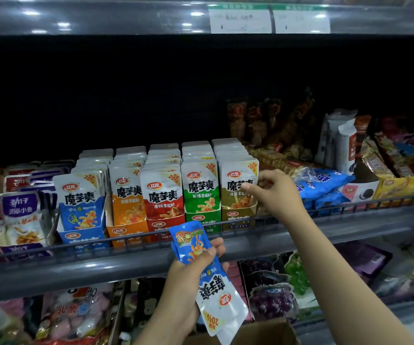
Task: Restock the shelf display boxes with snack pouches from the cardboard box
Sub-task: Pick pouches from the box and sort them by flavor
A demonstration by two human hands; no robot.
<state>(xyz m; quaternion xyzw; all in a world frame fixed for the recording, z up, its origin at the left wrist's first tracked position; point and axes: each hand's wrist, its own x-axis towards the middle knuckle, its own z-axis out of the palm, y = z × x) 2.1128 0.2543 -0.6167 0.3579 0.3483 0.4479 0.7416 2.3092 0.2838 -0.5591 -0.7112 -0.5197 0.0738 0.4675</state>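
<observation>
The shelf [300, 235] carried five full display boxes [238, 217] behind a wire rail [136, 236], the cardboard box [255, 332] sat below, the left hand [188, 275] gripped blue pouches [201, 265] (upside down), and the right hand [275, 192] pinched the olive box's front pouch [238, 185].

Glossy plastic-film snack pouches [202, 247] fill printed card display boxes [128, 230]; near, a matt brown cardboard box [258, 332]; the grey shelf rail [101, 267] looks smooth and shiny.

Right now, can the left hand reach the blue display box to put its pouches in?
Probably yes: the left hand holds blue pouches just below the shelf rail, and nothing blocks the blue display box.
</observation>
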